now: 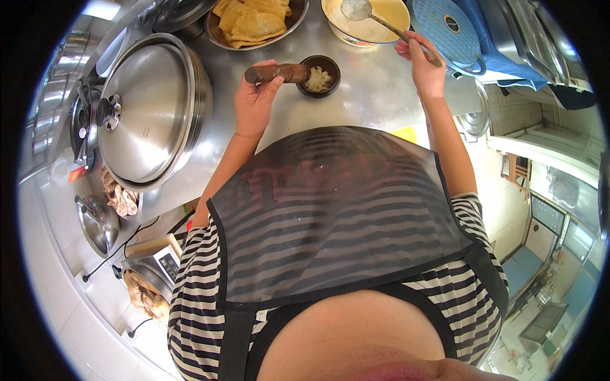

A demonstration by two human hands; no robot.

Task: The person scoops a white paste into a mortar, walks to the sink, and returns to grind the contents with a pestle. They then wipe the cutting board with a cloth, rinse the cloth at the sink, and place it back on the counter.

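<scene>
My left hand [257, 97] grips a thick brown wooden pestle [276, 74], tilted so that its far end rests at a small dark mortar [325, 61]. Inside the mortar lie pale crushed pieces [319, 81] that look like garlic. With my right hand [425, 66] I hold a long-handled metal ladle [388, 28] by its handle. The ladle's bowl is over a cream enamel bowl [348, 38] that contains something white, powdery or granular.
Yellow folded sheets [255, 26] fill a metal bowl [286, 35] at the back. A large lidded steel pot [147, 114] stands left. A blue quilted lid [448, 28] sits back right, beside a blue cloth [510, 52]. All stand about a steel worktop [371, 100].
</scene>
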